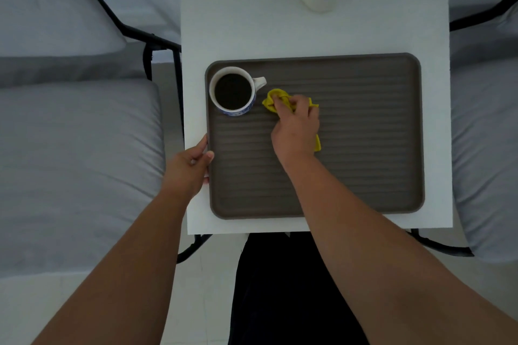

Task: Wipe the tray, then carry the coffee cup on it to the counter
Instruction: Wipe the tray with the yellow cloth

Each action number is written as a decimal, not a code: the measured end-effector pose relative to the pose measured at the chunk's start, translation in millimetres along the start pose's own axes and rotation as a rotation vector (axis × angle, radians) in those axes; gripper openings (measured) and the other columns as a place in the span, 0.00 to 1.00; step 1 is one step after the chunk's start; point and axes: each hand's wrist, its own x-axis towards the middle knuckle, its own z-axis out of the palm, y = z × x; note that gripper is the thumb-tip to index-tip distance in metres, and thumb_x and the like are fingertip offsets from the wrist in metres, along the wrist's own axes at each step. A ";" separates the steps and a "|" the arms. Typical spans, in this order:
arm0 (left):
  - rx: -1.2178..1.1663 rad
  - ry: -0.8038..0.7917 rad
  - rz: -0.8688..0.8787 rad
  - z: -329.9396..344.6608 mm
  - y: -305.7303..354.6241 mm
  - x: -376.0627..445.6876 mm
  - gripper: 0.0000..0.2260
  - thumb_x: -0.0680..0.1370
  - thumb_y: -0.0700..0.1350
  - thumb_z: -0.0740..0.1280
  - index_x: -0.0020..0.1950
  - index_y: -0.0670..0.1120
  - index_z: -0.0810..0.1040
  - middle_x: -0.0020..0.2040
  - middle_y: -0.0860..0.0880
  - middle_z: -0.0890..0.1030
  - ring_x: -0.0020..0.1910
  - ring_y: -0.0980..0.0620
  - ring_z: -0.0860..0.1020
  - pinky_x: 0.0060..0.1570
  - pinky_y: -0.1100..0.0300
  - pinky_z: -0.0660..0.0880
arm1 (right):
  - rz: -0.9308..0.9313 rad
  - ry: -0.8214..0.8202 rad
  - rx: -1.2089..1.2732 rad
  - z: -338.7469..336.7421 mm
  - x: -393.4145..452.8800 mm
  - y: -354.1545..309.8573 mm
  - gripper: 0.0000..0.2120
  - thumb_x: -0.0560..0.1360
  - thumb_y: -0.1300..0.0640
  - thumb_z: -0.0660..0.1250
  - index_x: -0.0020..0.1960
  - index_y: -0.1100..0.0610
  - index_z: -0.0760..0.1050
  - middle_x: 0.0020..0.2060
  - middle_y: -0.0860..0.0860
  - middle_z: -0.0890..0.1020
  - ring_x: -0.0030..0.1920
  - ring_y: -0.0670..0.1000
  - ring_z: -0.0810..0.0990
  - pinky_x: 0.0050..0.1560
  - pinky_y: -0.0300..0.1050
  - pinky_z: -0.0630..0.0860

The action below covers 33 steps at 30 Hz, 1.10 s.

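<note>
Yellow cloth (273, 101) bunched tight in right grip (295, 126); sweep tray (364, 131) ridges away from brimming coffee cup (234, 91) just left, left grip (193, 162) clamping rim.

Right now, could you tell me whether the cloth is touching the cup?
Apart. The head view shows a strip of bare tray between the cloth and the cup.

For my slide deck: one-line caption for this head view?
Right hand wipes grey tray with yellow cloth; left hand steadies its edge beside full coffee cup.
</note>
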 end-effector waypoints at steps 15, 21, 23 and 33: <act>-0.010 -0.002 -0.006 -2.5 -7.9 5.6 0.18 0.80 0.42 0.64 0.68 0.56 0.72 0.52 0.57 0.82 0.52 0.49 0.82 0.54 0.45 0.79 | -0.080 -0.174 -0.164 -4.5 52.6 -8.2 0.28 0.73 0.62 0.60 0.71 0.44 0.66 0.70 0.56 0.64 0.64 0.62 0.64 0.66 0.54 0.62; -0.028 0.021 -0.018 -0.3 -5.8 4.0 0.19 0.80 0.41 0.64 0.70 0.53 0.72 0.52 0.55 0.81 0.49 0.51 0.81 0.54 0.45 0.78 | -0.152 -0.170 -0.142 -20.0 64.2 25.0 0.30 0.70 0.63 0.65 0.70 0.45 0.69 0.68 0.57 0.67 0.63 0.64 0.66 0.64 0.55 0.67; -0.018 0.022 -0.007 0.3 -5.4 3.0 0.19 0.80 0.41 0.64 0.70 0.53 0.72 0.50 0.57 0.81 0.48 0.51 0.81 0.54 0.47 0.79 | -0.058 -0.113 -0.119 -33.8 70.5 55.7 0.29 0.67 0.63 0.66 0.66 0.47 0.74 0.64 0.61 0.72 0.59 0.66 0.70 0.63 0.55 0.68; 0.027 0.017 0.011 4.1 -8.6 6.3 0.17 0.80 0.43 0.64 0.64 0.62 0.73 0.52 0.56 0.81 0.43 0.58 0.82 0.50 0.54 0.80 | 0.416 -0.085 -0.298 -71.8 46.2 136.0 0.34 0.73 0.61 0.63 0.76 0.55 0.54 0.71 0.66 0.59 0.67 0.68 0.60 0.71 0.58 0.56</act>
